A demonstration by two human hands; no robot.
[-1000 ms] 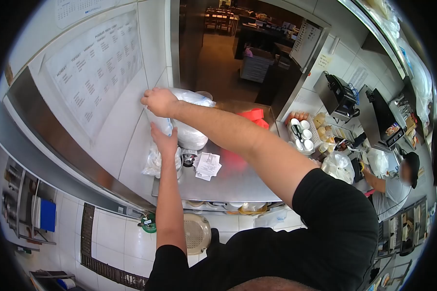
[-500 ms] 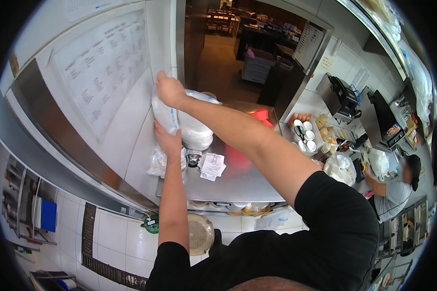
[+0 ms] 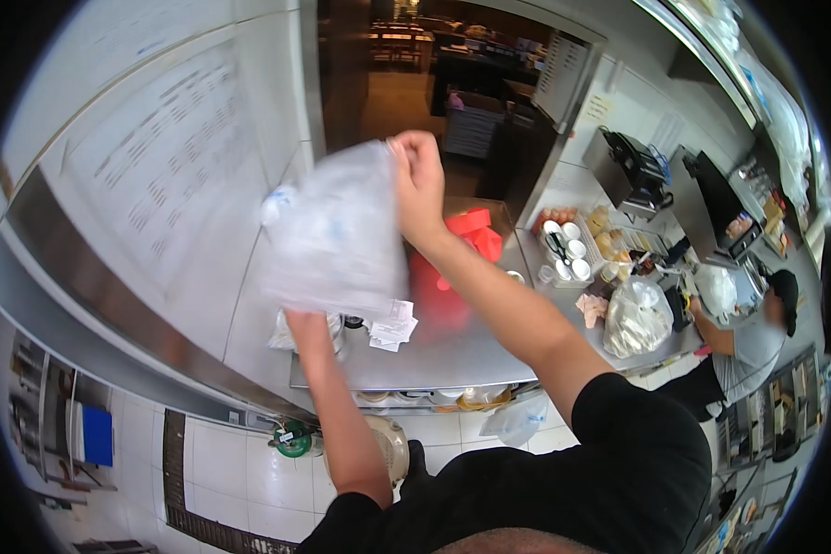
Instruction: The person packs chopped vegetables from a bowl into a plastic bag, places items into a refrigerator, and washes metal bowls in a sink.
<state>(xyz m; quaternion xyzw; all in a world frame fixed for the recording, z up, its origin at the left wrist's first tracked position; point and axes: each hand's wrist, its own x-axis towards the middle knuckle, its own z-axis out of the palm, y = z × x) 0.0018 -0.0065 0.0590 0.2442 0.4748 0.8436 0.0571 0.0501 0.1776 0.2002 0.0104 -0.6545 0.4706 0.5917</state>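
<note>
A large white plastic bag, blurred by motion, hangs above the left end of the steel counter. My right hand pinches its upper right corner. Under the bag's lower edge is my left hand, its fingers hidden behind the plastic. White paper slips lie on the counter just right of my left hand. A red object sits farther back, beyond my right forearm. Part of a smaller white bag shows beside my left wrist.
On the right, the counter bears a basket of white cups and a full plastic bag. A person in a grey shirt stands there. Below are a stool and a green object on the floor.
The white bag has come away from the wall corner toward me and now appears wide and spread. My right hand has moved right with its corner; my left hand has lowered slightly.
</note>
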